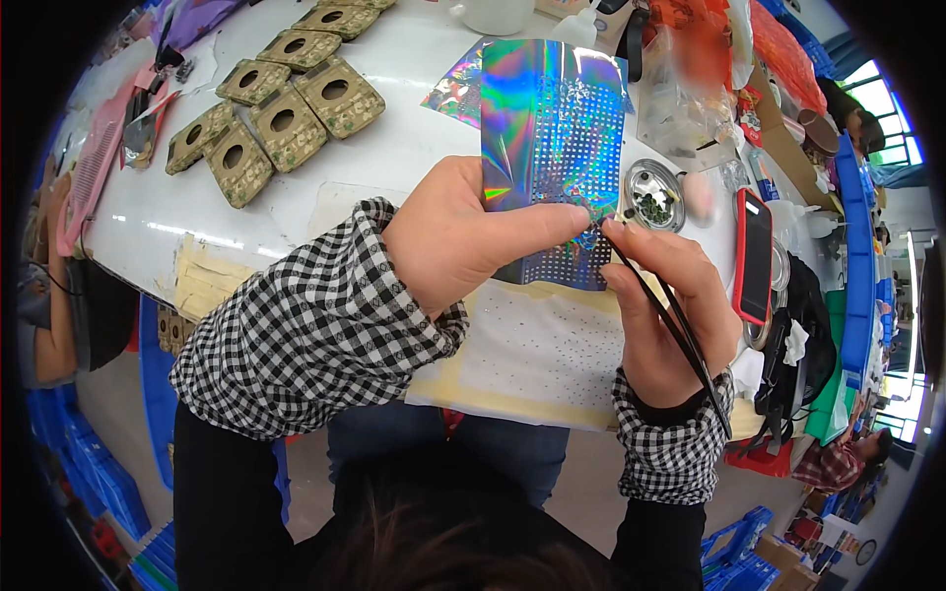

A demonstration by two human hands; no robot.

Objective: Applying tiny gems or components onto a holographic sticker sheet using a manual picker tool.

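Note:
My left hand [458, 236] is closed on a shiny holographic sheet [507, 108], which bears rows of small pale dots. The thumb lies across its front, with the tip at the lower right part of the dot rows. Black tweezers [703, 372] are in my right hand [680, 295], their points close to the left thumb tip at the sheet. Whether anything sits between those points is too small to tell. Under the sheet's lower end lies a white paper [522, 345] scattered with tiny dark specks. A round metal dish [655, 182] with dark green bits stands just right of the sheet.
Several camouflage-patterned pieces with round holes [282, 120] lie at the far left. A red-cased phone [754, 256] and a black bag [810, 330] are on the right. Clear plastic bags [680, 108] crowd the far right. Another person's arm [59, 315] shows at the left edge.

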